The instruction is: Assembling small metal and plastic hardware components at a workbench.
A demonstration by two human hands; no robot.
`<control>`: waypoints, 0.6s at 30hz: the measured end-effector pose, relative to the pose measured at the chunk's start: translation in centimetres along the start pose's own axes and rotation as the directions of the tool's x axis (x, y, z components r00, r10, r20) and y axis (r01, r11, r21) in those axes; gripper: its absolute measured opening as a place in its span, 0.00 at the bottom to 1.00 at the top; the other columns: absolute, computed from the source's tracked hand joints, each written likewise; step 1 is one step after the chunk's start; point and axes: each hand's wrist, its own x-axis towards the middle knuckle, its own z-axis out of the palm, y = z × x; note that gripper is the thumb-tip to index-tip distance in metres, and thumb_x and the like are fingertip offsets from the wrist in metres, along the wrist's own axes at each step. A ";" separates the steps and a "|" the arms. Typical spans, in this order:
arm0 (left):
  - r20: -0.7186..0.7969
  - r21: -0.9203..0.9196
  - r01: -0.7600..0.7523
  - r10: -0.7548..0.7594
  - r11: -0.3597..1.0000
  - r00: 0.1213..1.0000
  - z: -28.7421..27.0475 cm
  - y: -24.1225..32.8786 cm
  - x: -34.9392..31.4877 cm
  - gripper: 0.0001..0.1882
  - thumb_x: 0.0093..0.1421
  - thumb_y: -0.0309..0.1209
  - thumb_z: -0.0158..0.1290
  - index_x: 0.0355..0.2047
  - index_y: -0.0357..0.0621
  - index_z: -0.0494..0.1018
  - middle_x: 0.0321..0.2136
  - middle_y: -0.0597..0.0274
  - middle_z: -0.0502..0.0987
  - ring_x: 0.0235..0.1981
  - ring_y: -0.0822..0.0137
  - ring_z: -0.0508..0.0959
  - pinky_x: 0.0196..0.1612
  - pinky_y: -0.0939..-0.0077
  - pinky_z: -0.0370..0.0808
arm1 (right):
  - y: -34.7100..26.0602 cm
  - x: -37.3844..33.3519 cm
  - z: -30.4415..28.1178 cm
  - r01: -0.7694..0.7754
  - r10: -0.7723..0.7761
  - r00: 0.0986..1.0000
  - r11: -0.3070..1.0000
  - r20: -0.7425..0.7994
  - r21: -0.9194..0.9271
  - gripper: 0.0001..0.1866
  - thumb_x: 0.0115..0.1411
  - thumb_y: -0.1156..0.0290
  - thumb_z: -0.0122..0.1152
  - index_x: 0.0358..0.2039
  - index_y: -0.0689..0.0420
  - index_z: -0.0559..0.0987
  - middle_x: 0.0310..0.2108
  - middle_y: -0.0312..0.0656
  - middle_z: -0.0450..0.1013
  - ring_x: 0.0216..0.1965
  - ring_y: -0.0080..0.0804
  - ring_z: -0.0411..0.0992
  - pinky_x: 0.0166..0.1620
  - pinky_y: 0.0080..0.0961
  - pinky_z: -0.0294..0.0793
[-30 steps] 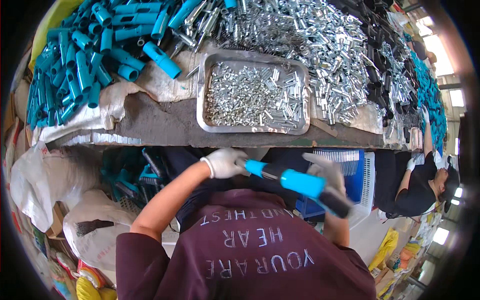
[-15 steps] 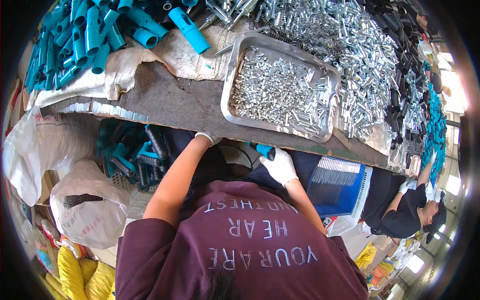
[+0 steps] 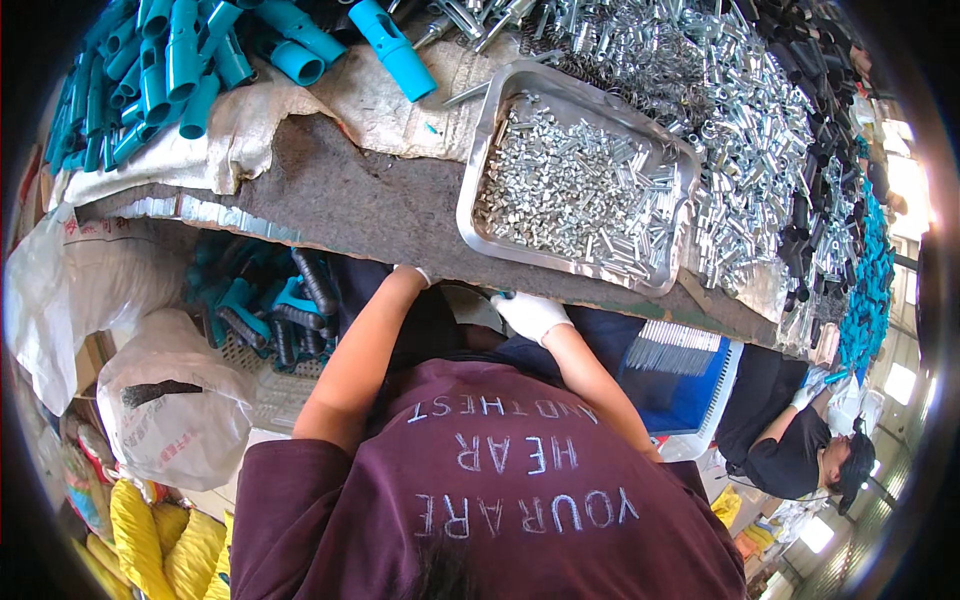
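Note:
My left hand, in a white glove, reaches beneath the workbench edge. Only its wrist and cuff show; the bench hides its fingers. To its right, just below the same edge, my gloved right hand is closed, back of the hand upward. A sliver of a teal piece shows at its fingertips; the glove and bench cover the rest. Above both hands lies the grey workbench. A metal tray of small silver pins sits on it, up and right of my right hand.
Teal tubes are heaped at the far left, silver metal parts at the far right. Teal-and-black handles fill a crate below left, near a plastic bag. A blue bin stands right; beyond it a person works.
My right hand has shifted slightly left and up towards the bench edge; the teal-and-black handle in it is now mostly covered. The view has moved a little. The co-worker's arm has drawn back.

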 end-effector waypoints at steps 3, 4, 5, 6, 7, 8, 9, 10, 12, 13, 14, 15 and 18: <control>0.014 -0.109 0.100 -0.099 0.989 0.995 1.4 -3.3 -1.0 0.26 0.64 0.47 0.46 0.59 0.50 0.68 0.57 0.59 0.72 0.56 0.58 0.73 0.60 0.64 0.69 | -2.7 0.6 -0.6 -0.011 0.015 0.997 0.999 0.080 -0.049 0.28 0.62 0.53 0.50 0.56 0.57 0.74 0.59 0.55 0.67 0.62 0.53 0.63 0.63 0.47 0.61; 0.041 -0.173 0.132 -0.127 0.976 0.991 1.7 -3.6 -0.6 0.26 0.65 0.48 0.46 0.60 0.50 0.67 0.57 0.60 0.72 0.56 0.59 0.73 0.60 0.64 0.69 | -2.8 0.6 0.1 -0.010 0.013 0.999 0.998 0.050 -0.061 0.27 0.62 0.56 0.48 0.56 0.59 0.73 0.60 0.57 0.66 0.62 0.54 0.63 0.63 0.47 0.61; 0.071 -0.234 0.163 -0.151 0.959 0.986 2.1 -3.8 -0.5 0.27 0.65 0.48 0.46 0.60 0.50 0.67 0.57 0.60 0.72 0.55 0.59 0.73 0.60 0.64 0.69 | -1.9 2.3 2.3 0.011 -0.005 0.998 0.996 0.062 -0.093 0.26 0.62 0.59 0.48 0.57 0.60 0.72 0.60 0.58 0.65 0.61 0.56 0.63 0.63 0.48 0.60; 0.099 -0.289 0.189 -0.167 0.939 0.981 2.3 -4.1 -0.5 0.27 0.65 0.48 0.45 0.60 0.50 0.67 0.57 0.60 0.72 0.55 0.60 0.73 0.60 0.64 0.69 | -1.4 3.2 3.8 0.006 -0.010 0.999 0.996 -0.049 -0.090 0.28 0.62 0.55 0.47 0.57 0.58 0.72 0.59 0.58 0.66 0.60 0.56 0.65 0.63 0.47 0.60; 0.120 -0.336 0.215 -0.185 0.917 0.975 2.2 -4.5 -0.7 0.27 0.65 0.48 0.45 0.60 0.50 0.66 0.57 0.61 0.72 0.55 0.60 0.73 0.60 0.63 0.69 | -1.2 3.9 5.1 0.011 -0.025 0.987 0.996 -0.161 -0.090 0.30 0.62 0.52 0.47 0.58 0.57 0.71 0.57 0.58 0.68 0.59 0.56 0.66 0.64 0.47 0.60; 0.149 -0.388 0.243 -0.199 0.889 0.969 2.2 -4.5 -0.7 0.27 0.66 0.49 0.44 0.61 0.50 0.66 0.57 0.61 0.72 0.55 0.60 0.73 0.60 0.63 0.69 | -0.8 4.5 6.0 0.112 -0.155 0.935 0.982 -0.319 -0.149 0.30 0.63 0.51 0.47 0.59 0.57 0.70 0.60 0.58 0.65 0.62 0.55 0.63 0.65 0.47 0.58; 0.175 -0.434 0.282 -0.227 0.856 0.958 1.8 -4.9 -1.1 0.27 0.66 0.49 0.44 0.61 0.50 0.66 0.57 0.62 0.72 0.55 0.61 0.73 0.60 0.63 0.69 | -2.5 3.6 3.7 0.074 -0.073 0.997 0.995 0.022 -0.066 0.32 0.63 0.47 0.50 0.60 0.58 0.70 0.62 0.57 0.63 0.64 0.53 0.60 0.67 0.44 0.56; 0.430 -0.169 0.334 -0.235 0.927 0.871 0.2 -1.4 0.8 0.27 0.66 0.50 0.43 0.60 0.49 0.67 0.55 0.59 0.73 0.54 0.59 0.74 0.59 0.62 0.70 | -1.4 2.7 2.2 0.171 -0.171 0.985 0.984 0.002 -0.049 0.33 0.62 0.45 0.50 0.59 0.58 0.71 0.60 0.56 0.66 0.63 0.52 0.62 0.66 0.43 0.58; 0.575 0.128 0.005 -0.078 0.992 0.814 -2.5 4.9 1.8 0.27 0.65 0.51 0.44 0.57 0.49 0.69 0.51 0.53 0.76 0.52 0.56 0.75 0.56 0.60 0.71 | 3.0 2.3 1.1 0.349 -0.340 0.935 0.835 -0.100 0.426 0.32 0.62 0.42 0.52 0.55 0.57 0.75 0.53 0.53 0.73 0.57 0.47 0.70 0.60 0.40 0.66; 0.532 0.142 -0.276 0.162 0.951 0.831 -2.1 6.4 1.3 0.27 0.64 0.52 0.45 0.56 0.50 0.71 0.49 0.50 0.77 0.51 0.54 0.76 0.55 0.59 0.72 | 6.6 3.2 3.6 0.485 -0.192 0.863 0.574 -0.468 0.660 0.26 0.65 0.49 0.51 0.51 0.57 0.77 0.48 0.52 0.77 0.51 0.48 0.74 0.55 0.40 0.70; 0.598 0.094 -0.233 0.132 0.968 0.790 -3.4 11.0 2.2 0.27 0.63 0.53 0.46 0.56 0.51 0.71 0.49 0.49 0.77 0.50 0.52 0.76 0.56 0.59 0.71 | 5.8 1.8 0.9 0.307 -0.165 0.933 0.831 -0.321 0.464 0.27 0.65 0.48 0.50 0.48 0.59 0.77 0.48 0.56 0.75 0.50 0.50 0.73 0.55 0.43 0.70; 0.660 0.049 -0.179 0.102 0.983 0.745 -4.4 15.6 2.6 0.28 0.62 0.53 0.47 0.56 0.52 0.72 0.49 0.48 0.77 0.50 0.51 0.76 0.56 0.58 0.71 | 4.3 -0.3 -1.7 0.113 -0.079 0.980 0.977 -0.181 0.182 0.28 0.65 0.47 0.49 0.45 0.62 0.77 0.48 0.59 0.73 0.50 0.52 0.72 0.54 0.46 0.70; 0.864 0.130 -0.295 0.039 0.947 0.502 0.2 14.6 2.6 0.34 0.54 0.58 0.53 0.56 0.51 0.72 0.52 0.52 0.76 0.51 0.49 0.76 0.59 0.58 0.68 | 2.6 1.1 4.9 0.355 -0.192 0.825 0.907 -0.532 0.224 0.28 0.62 0.44 0.49 0.41 0.59 0.79 0.40 0.56 0.76 0.44 0.53 0.74 0.48 0.46 0.71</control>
